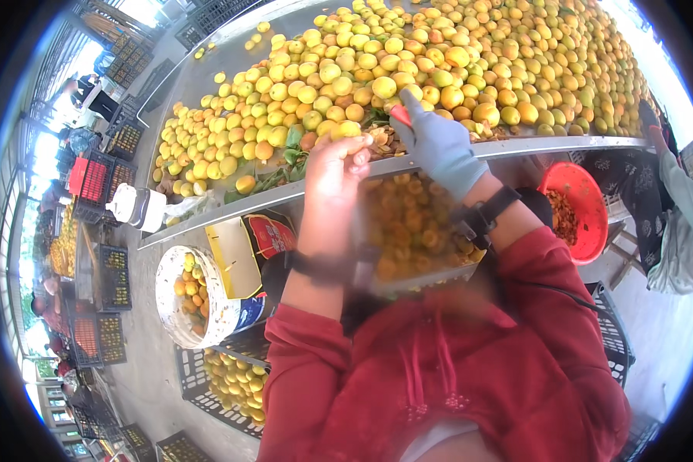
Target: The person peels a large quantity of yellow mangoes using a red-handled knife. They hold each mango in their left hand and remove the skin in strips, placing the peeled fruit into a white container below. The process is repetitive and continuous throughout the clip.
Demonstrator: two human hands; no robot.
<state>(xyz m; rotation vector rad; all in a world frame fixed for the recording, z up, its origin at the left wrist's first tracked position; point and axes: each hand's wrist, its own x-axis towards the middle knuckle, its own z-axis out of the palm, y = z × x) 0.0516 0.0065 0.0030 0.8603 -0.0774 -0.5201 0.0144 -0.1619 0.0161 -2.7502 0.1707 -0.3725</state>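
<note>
My bare left hand (338,167) is at the table's near edge, with a yellow apricot (345,129) at its fingertips. A grey glove covers my right hand (442,147), which grips a small tool with a red handle (401,115); its working end is hard to make out. Between the hands, brownish pits or scraps (386,142) and green leaves lie on the metal table. A large heap of apricots (346,86) spreads beyond both hands. Under my wrists sits a container of blurred orange fruit (418,225), apparently halved.
The metal table's raised edge (496,149) crosses before me. To the left stand a white bucket with fruit (167,312), a cardboard box (231,254) and a white jug (141,207). A red basin (592,213) and another person's arm (670,167) are at right. A black crate (193,375) holds apricots.
</note>
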